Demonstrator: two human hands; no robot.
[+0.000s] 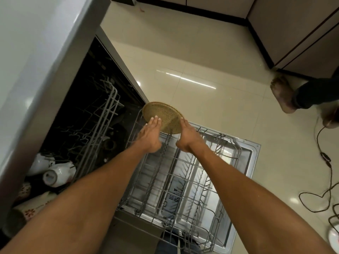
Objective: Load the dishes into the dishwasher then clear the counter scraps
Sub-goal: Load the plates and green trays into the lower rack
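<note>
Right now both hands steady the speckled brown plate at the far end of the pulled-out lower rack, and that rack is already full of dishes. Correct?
Not quite. The head view shows the lower rack bare apart from the plate. The rest holds: the left hand and right hand steady the plate at the rack's far end.

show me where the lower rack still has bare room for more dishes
Nearly all of the lower rack is bare, from the speckled plate at its far end back to the near rim. The upper rack's near-left corner is crowded with white cups.
</note>
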